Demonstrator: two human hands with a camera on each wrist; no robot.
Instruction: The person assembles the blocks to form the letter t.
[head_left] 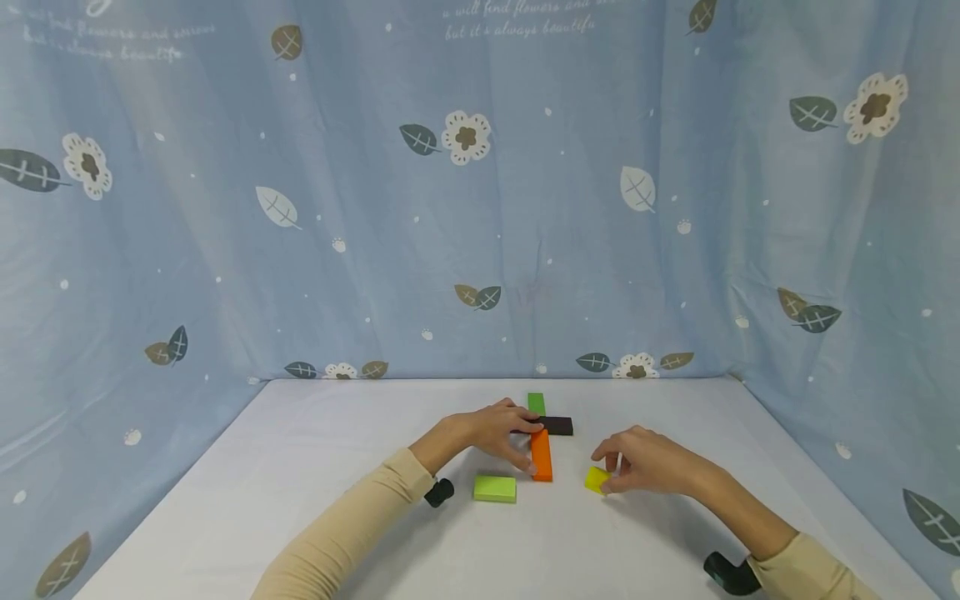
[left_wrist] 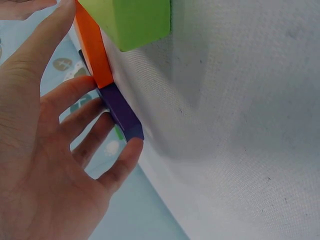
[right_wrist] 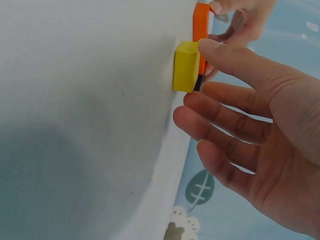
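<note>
Blocks lie in a cross-like layout: an orange block [head_left: 541, 457] points toward me, a dark purple block [head_left: 557, 426] lies crosswise at its far end, and a green block [head_left: 536, 403] extends beyond. My left hand [head_left: 495, 429] spreads over them from the left. Its thumb is at the near end of the orange block, its index finger where orange meets purple, its little finger at the purple block's left end [left_wrist: 134, 131]. To the right, my right hand [head_left: 648, 462] pinches a yellow block [right_wrist: 185, 67] between thumb and fingers, close over the table.
A lime green block [head_left: 495, 489] lies near the left forearm, left of the orange one. White cloth covers the table [head_left: 300, 467]. Blue patterned curtains [head_left: 525, 208] rise at its back and sides. Each wrist carries a small black camera [head_left: 731, 573].
</note>
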